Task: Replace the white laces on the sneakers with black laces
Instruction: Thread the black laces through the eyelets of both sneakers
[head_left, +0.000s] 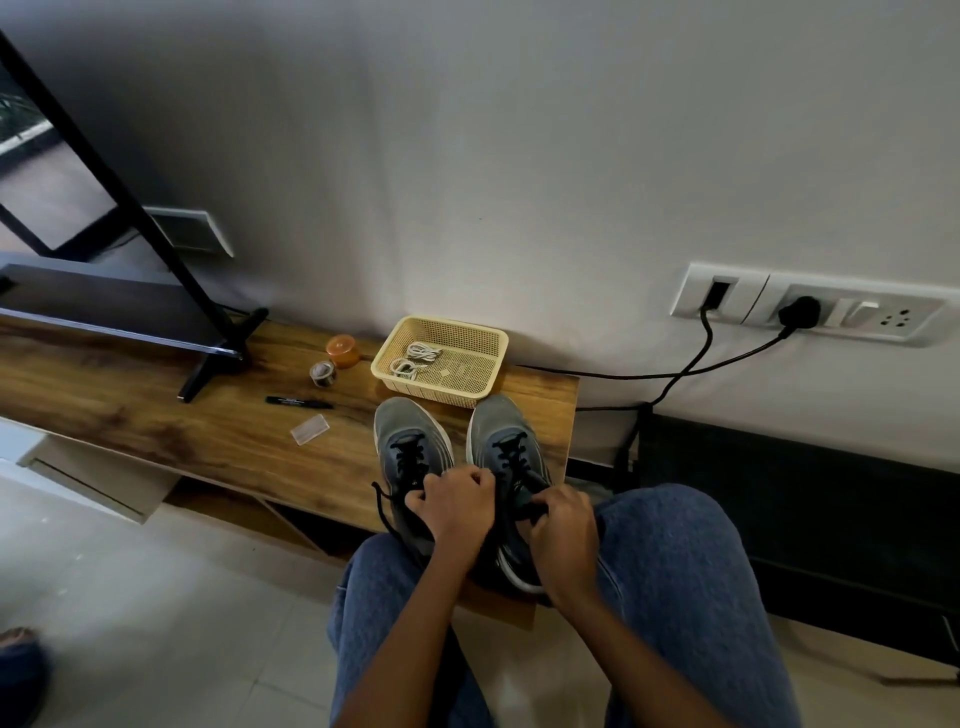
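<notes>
Now both grey sneakers (415, 447) wear black laces (408, 460), fingers (470, 480) of both hands pinching lace ends

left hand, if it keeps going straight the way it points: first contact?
Likely the tongue and black laces of the right sneaker: the left hand points up-frame, slightly right, its knuckles at that shoe's collar. Beyond lies the yellow basket. Depth is unclear from one view.

The table (156, 415) at centre left is wood-grained with a soft sheen; the basket (483, 345) at centre is pale perforated plastic; both sneakers (410, 431) below it look like matt grey knit cloth; the floor (156, 597) at lower left is smooth, faintly glossy tile; the jeans (675, 571) are blue denim.
</notes>
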